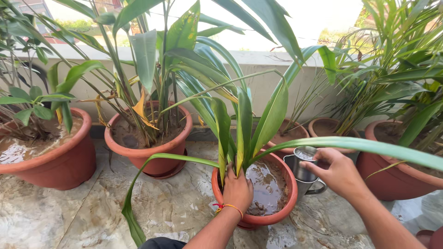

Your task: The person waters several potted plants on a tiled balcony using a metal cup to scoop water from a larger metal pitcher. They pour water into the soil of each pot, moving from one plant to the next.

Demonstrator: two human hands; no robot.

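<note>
My left hand [238,190] rests inside a terracotta pot [281,213], closed around the base of a long-leaved green plant [242,129] that grows from wet, puddled soil [268,186]. A red and yellow thread circles that wrist. My right hand [336,173] holds a steel mug [303,171] by its rim, just beyond the pot's right edge, upright and close to the rim.
Several more terracotta pots with plants stand around: one far left [60,159] with water on its soil, one behind centre [159,150], smaller ones [328,127] by the wall, a large one at right [392,177]. The stone floor [92,212] is wet. A low wall runs behind.
</note>
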